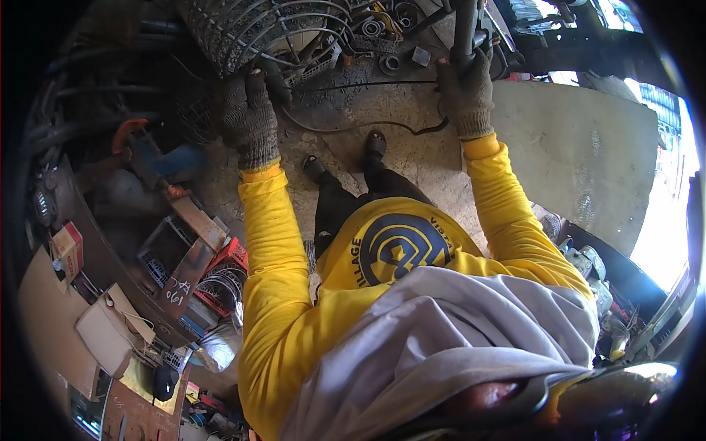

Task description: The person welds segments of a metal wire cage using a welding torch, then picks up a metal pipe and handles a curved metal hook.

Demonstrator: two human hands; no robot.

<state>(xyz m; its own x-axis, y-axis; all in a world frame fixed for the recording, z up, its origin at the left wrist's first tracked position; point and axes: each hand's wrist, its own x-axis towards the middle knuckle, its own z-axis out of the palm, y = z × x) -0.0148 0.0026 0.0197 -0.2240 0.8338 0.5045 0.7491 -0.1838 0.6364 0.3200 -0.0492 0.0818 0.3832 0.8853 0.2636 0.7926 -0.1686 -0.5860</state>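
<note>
Grey-brown gloves (250, 117), grey bar (465, 33), yellow shirt (331, 270) with dark-blue ringed emblem (403, 250), grey cloth (456, 316), red crate (234, 253)

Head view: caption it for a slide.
Gloved left hand at curved metal rings, gloved right hand at a metal pipe.

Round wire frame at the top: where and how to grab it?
I'd likely grip the lower edge of the wire frame, coming from the person's side with fingers hooked around a hoop: that edge faces the person, and the open gaps between hoops should admit fingers. The left hand is at that edge; its hold isn't clear.
</note>
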